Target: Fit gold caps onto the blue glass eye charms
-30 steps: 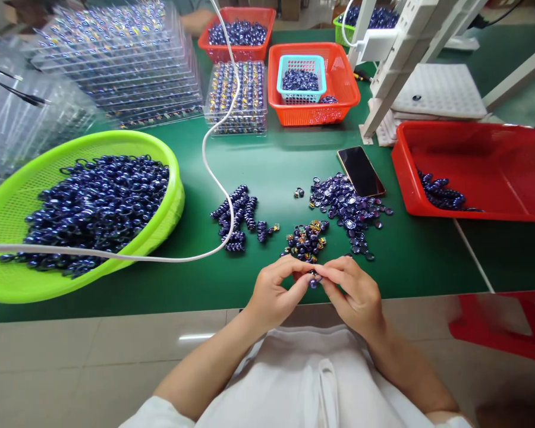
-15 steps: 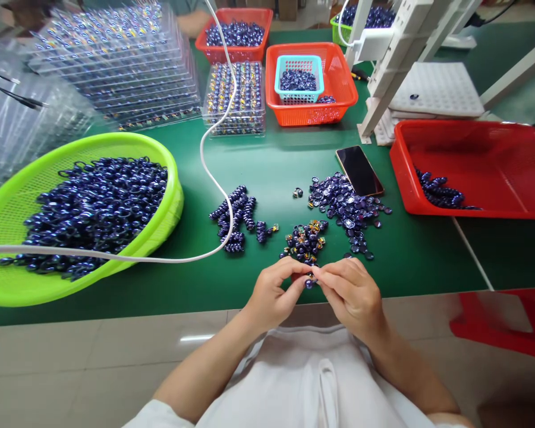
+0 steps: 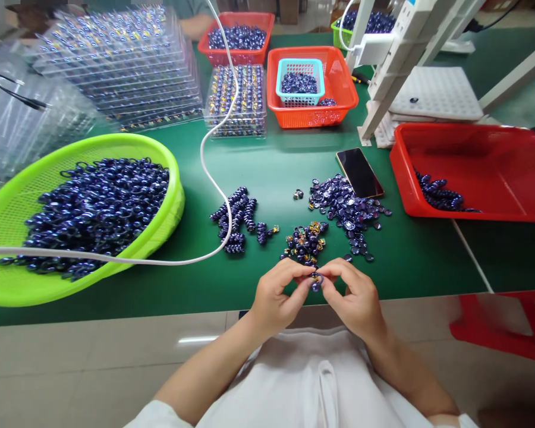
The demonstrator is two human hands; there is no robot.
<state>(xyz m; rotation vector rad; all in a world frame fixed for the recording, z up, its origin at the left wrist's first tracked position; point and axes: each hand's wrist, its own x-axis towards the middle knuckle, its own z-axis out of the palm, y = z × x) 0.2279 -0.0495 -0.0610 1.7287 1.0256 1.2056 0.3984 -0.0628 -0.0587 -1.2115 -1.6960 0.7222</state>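
Between the fingertips of my left hand (image 3: 282, 292) and my right hand (image 3: 353, 292) is a small dark blue ornament (image 3: 315, 285) with a shiny round bead and a curved loop. Both hands pinch it close to the table's front edge. Just beyond them lies a heap of dark beads with yellow and clear bits (image 3: 304, 242). Farther right spreads a pile of flat, dark purple-blue discs (image 3: 345, 205). To the left are several stacked rows of dark coiled-looking pieces (image 3: 236, 217). The exact join between the held parts is too small to make out.
A lime-green basket (image 3: 175, 205) of dark looped pieces fills the left. A white cable (image 3: 205, 172) crosses the green table. A phone (image 3: 360, 172) touches the discs; a red tray (image 3: 494, 172) stands right. Clear stacked trays (image 3: 129, 71) and an orange basket (image 3: 345, 110) are behind.
My right fingers have shifted slightly right and apart from the left ones, so the ornament's loop now shows. The ornament has moved a little to the right.
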